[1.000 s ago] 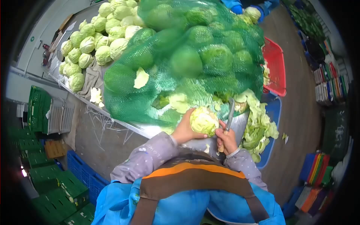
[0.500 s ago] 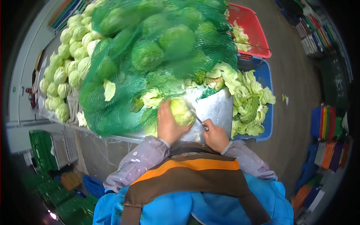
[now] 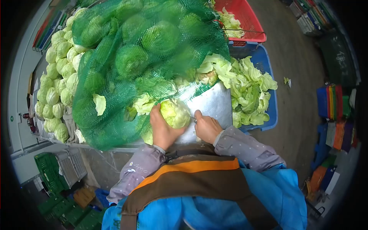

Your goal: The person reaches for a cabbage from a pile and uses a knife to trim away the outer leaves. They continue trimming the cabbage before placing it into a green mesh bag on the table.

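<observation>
A pale green cabbage rests over the near part of the metal tabletop, with my left hand wrapped round its left and near side. On its right, my right hand is closed round a small knife; only a short piece of the knife shows, close to the cabbage. Behind and left of my hands lies a green net bag full of cabbages. Loose leaves lie on the net just beyond my left hand.
Many pale cabbages are piled at the left. A blue crate full of leaves stands right of the table, with a red crate behind it. Green crates stand on the floor at lower left.
The whole view has shifted, so the table and crates appear further left. The cabbage has turned in my left hand, and my right hand has moved closer to it; less of the knife shows.
</observation>
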`<state>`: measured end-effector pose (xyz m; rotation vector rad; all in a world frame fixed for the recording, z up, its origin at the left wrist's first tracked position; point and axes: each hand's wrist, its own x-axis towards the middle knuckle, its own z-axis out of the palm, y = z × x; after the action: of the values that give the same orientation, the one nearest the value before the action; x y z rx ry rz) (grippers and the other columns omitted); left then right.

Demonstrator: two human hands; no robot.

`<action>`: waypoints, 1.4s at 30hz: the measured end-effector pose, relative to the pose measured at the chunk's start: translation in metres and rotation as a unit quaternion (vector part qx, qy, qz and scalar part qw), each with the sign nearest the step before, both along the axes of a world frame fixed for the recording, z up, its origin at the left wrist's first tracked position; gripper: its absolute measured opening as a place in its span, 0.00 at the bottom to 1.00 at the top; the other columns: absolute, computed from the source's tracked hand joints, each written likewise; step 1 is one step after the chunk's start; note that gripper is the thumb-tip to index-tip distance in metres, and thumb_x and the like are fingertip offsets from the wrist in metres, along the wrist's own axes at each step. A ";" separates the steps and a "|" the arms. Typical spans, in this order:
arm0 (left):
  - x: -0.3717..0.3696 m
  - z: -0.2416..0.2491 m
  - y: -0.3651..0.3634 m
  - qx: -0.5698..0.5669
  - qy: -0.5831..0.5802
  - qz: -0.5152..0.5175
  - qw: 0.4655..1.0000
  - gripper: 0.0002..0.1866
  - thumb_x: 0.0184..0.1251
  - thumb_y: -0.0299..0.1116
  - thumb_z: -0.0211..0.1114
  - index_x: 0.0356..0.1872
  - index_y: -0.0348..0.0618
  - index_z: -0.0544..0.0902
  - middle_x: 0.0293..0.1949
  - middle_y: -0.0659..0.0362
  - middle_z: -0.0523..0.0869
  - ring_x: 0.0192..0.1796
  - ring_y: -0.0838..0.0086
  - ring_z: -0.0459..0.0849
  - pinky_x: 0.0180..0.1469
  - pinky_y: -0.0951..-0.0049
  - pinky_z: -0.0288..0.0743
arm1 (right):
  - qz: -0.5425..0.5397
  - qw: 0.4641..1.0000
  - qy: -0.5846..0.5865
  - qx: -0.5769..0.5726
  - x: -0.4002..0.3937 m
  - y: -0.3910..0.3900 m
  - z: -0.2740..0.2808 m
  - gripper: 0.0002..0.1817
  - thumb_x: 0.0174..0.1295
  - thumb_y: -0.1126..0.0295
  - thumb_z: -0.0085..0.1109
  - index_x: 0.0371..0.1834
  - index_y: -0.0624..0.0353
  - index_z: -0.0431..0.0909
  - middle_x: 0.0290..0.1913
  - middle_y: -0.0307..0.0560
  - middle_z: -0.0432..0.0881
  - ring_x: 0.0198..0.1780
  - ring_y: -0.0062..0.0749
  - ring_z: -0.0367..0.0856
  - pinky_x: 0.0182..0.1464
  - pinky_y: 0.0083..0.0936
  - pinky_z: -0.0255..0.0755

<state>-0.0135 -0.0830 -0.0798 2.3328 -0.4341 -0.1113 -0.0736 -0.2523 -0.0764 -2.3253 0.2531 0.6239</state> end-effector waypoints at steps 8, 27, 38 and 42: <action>-0.009 -0.004 0.007 -0.003 -0.012 0.001 1.000 0.54 0.31 0.40 0.82 0.60 0.28 0.59 0.54 0.39 0.68 0.58 0.47 0.67 0.63 0.56 0.61 | -0.028 0.996 -0.006 -0.083 0.031 0.005 -0.043 0.14 0.56 0.76 0.50 0.45 0.70 0.66 0.33 0.69 0.81 0.39 0.60 0.82 0.41 0.47 0.74; 0.009 0.006 -0.012 -0.125 0.180 0.028 0.975 0.60 0.31 0.51 0.83 0.64 0.30 0.59 0.58 0.40 0.67 0.61 0.49 0.68 0.65 0.60 0.62 | 0.057 0.960 -0.275 0.000 0.005 -0.033 0.010 0.30 0.62 0.58 0.58 0.66 0.56 0.65 0.37 0.56 0.83 0.31 0.45 0.82 0.38 0.37 0.74; 0.003 -0.003 -0.016 -0.077 0.128 0.031 0.988 0.57 0.27 0.46 0.84 0.61 0.28 0.63 0.56 0.40 0.72 0.60 0.51 0.72 0.64 0.63 0.64 | -0.247 0.931 -0.157 0.217 0.000 -0.017 -0.070 0.22 0.69 0.57 0.50 0.56 0.63 0.72 0.21 0.54 0.77 0.16 0.27 0.73 0.21 0.31 0.67; 0.004 -0.001 -0.013 -0.076 0.150 0.007 0.986 0.58 0.29 0.46 0.83 0.63 0.28 0.61 0.59 0.39 0.70 0.62 0.50 0.69 0.66 0.62 0.62 | -0.122 0.976 -0.166 0.074 0.011 -0.026 0.005 0.18 0.61 0.60 0.59 0.47 0.62 0.76 0.21 0.55 0.79 0.20 0.35 0.79 0.27 0.33 0.72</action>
<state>-0.0090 -0.0960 -0.0813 2.1230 -0.2663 -0.4022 -0.0625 -0.2779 -0.0714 -2.1678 0.3166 0.1246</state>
